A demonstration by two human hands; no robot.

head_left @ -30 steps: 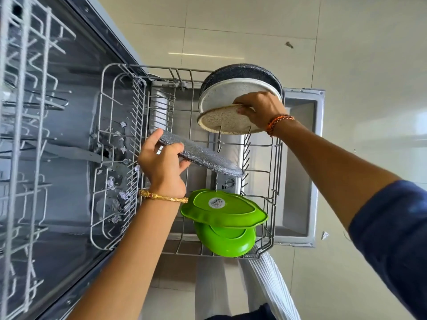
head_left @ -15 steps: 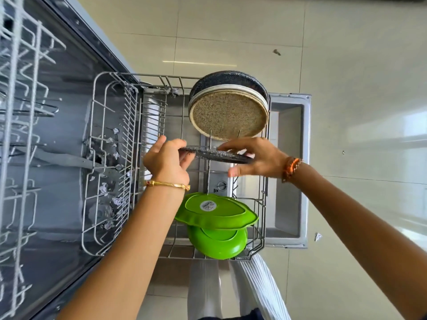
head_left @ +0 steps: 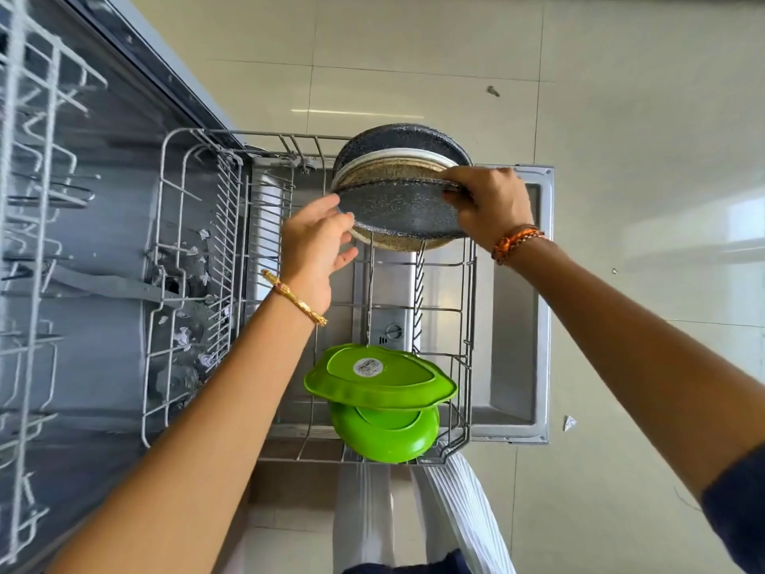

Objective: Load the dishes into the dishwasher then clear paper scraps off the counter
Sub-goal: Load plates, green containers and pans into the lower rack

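**Speckled plate going in at the far end of the rack**

The grey speckled plate stands on edge at the far end of the pulled-out lower rack, underside facing the camera, leaning against a beige plate with a white rim. Behind that sits another dark speckled plate, also upright. Down at the near end, a green leaf-shaped plate with a round sticker tilts over a round green plate. White paper scraps lie scattered inside the dishwasher tub.
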